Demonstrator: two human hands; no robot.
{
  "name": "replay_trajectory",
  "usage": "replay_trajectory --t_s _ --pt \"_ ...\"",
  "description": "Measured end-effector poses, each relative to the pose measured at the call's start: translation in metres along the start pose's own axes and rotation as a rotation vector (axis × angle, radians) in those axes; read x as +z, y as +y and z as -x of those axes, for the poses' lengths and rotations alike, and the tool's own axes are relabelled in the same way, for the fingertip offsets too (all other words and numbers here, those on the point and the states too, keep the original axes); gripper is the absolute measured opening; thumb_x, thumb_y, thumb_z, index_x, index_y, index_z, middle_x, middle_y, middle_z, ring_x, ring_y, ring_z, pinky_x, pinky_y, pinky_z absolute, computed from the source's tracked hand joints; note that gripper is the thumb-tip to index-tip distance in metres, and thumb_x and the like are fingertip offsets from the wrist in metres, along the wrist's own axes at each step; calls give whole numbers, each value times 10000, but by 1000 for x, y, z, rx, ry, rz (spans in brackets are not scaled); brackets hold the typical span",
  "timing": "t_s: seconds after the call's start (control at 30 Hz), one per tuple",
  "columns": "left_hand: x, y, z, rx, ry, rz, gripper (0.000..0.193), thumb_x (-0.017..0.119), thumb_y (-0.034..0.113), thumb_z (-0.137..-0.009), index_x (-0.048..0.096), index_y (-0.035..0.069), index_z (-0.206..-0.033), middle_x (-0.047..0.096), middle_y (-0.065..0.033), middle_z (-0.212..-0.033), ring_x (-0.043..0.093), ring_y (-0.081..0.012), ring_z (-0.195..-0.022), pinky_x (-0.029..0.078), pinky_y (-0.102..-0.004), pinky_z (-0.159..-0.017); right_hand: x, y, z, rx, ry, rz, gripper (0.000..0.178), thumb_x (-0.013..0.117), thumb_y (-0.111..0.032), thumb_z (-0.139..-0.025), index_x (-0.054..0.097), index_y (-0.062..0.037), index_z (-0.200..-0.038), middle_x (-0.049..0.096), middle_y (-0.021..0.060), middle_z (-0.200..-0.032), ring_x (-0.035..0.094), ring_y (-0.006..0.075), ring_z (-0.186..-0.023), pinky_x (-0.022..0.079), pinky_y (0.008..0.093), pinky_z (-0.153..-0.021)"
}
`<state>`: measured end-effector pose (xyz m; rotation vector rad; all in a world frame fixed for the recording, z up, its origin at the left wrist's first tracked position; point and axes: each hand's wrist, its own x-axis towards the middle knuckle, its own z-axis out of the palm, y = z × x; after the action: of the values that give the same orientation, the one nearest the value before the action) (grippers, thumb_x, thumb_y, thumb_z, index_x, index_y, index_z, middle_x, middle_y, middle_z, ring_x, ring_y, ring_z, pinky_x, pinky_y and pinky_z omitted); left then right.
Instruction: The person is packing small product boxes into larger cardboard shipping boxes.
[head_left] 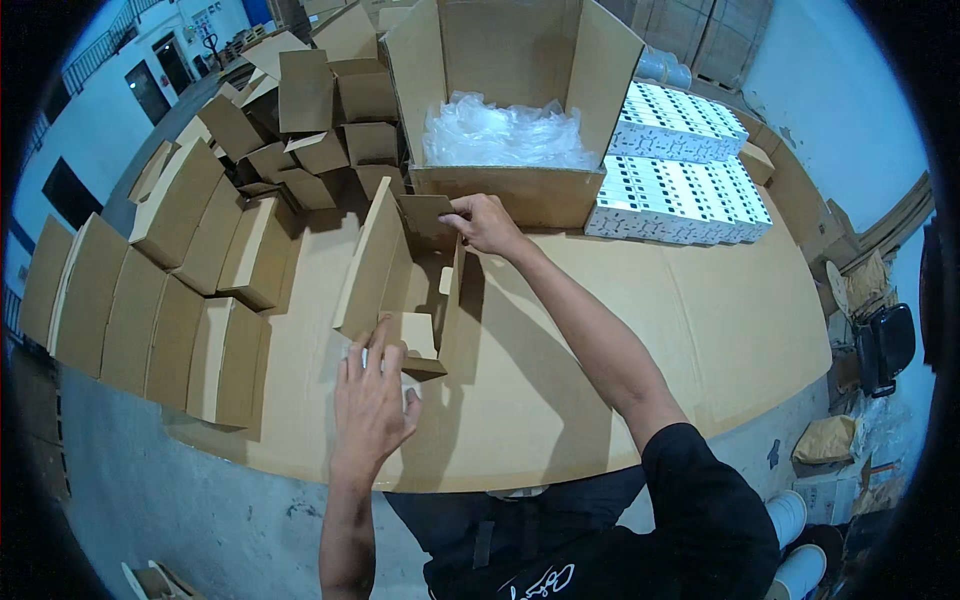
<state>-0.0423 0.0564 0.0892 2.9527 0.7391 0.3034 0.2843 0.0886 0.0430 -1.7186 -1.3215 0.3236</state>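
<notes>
A brown cardboard box (369,262) stands open on the table in front of me, its flaps raised and folds of cardboard showing inside. My right hand (484,224) reaches to its far end, and the fingers pinch the small flap (428,216) there. At the near end my left hand (374,403) has its fingers stretched out, the fingertips at the near edge beside a light inner flap (411,333). The thumb is held apart from the other fingers, and nothing shows in that hand.
Several folded cardboard boxes (128,325) stand in rows at the left. Behind them is a heap of open boxes (305,95). A large carton (505,195) with clear plastic bags (505,132) stands at the back, beside stacked white patterned small boxes (680,200). Cardboard covers the table (640,310).
</notes>
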Motion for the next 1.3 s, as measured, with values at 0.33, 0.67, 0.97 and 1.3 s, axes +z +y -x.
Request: replay_trajectory --t_s 0.33,0.67,0.97,1.3 --pt "-17 22 -46 106 57 -98 800 731 70 -665 448 77 -1414 438 -140 -1473 424 -362 -1316 359 -495 -1136 4 -4 -9 65 -45 -24 179 722 -146 -889 728 -28 -1023 654 234 -759 640 328 -642 510 426 -671" --pt "2 11 -46 150 140 75 743 672 -52 -682 479 73 -1389 483 -150 -1391 447 -361 -1326 297 -523 -1205 21 9 -20 111 193 -46 258 798 -266 -837 758 -20 -907 674 179 -673 667 293 -593 540 400 -652" --pt "-4 -4 -87 197 -116 27 729 682 -48 -666 491 63 -1361 523 -132 -1263 515 -338 -1248 350 -514 -1178 42 16 -9 322 387 -199 315 823 -314 -818 777 -35 -957 753 106 -819 716 197 -743 564 348 -743" --pt "2 0 -61 304 179 -38 361 624 25 -804 605 43 -1164 575 -79 -1029 587 -255 -983 508 -385 -874 57 12 -11 535 580 -368 373 846 -368 -812 773 -17 -915 731 54 -824 626 117 -731 519 317 -717"
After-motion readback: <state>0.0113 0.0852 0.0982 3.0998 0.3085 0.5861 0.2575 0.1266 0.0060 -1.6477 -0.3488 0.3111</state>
